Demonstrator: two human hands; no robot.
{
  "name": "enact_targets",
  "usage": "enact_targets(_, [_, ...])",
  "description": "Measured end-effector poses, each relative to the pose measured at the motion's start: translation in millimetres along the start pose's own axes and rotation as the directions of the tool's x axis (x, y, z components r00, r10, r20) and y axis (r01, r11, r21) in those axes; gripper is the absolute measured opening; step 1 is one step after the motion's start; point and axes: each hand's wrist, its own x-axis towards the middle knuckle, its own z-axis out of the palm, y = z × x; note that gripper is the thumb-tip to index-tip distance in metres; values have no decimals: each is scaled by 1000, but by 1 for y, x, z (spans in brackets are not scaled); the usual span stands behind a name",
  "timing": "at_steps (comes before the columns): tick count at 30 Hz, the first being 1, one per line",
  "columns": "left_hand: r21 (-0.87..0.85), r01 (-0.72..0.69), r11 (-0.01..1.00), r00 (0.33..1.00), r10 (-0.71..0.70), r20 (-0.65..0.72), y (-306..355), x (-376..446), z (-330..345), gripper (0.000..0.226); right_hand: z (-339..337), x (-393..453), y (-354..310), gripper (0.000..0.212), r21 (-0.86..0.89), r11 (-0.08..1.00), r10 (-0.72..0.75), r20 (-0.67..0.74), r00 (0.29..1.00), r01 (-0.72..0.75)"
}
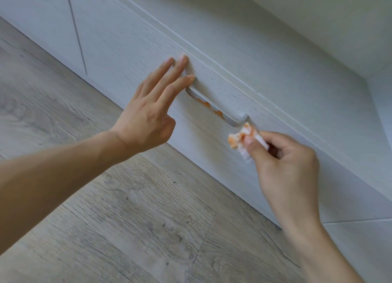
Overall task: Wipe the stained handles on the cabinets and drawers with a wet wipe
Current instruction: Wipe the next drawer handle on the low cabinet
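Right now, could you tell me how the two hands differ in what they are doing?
The left hand is open and empty, fingers flat on the drawer beside the handle; the right hand is pinched shut on an orange-stained wipe, just below the handle's other end. Both are bare.

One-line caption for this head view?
Right hand holds orange-stained white wet wipe beside stained pale drawer handle; left hand steadies it.

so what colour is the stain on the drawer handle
Orange, smeared along the underside of the pale handle; the head view shows it.
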Motion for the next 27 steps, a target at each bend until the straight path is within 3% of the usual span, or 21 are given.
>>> enact_targets(3, [-15,12,1000,1000,-12,-2,3,0,1,84,6,7,-6,13,-33,999,-15,-15,1000,15])
enact_targets(7, [-12,12,1000,1000,-12,5,2,-1,1,85,12,7,-8,23,129,991,-28,-131,991,45])
enact_targets(10, [-18,16,1000,1000,-16,1,2,-1,2,84,17,6,-8,15,170,978,-74,-246,966,119])
enact_targets(14, [-30,20,999,1000,-20,1,2,0,3,87,31,8,-10,14,-13,965,-250,-357,900,263])
enact_targets(18, [-29,23,999,1000,-23,8,1,-1,2,87,44,2,-6,29,-116,927,-376,-333,865,358])
enact_targets(21, [-27,35,999,999,-34,12,2,-1,2,87,43,0,-3,29,12,959,-253,-406,878,282])
enact_targets(24, [-30,43,999,999,-42,15,3,-1,2,86,39,-2,-4,25,342,930,26,-436,900,138])
enact_targets(27, [-33,44,998,999,-44,14,3,-1,2,85,40,1,-6,21,407,910,116,-437,892,82])
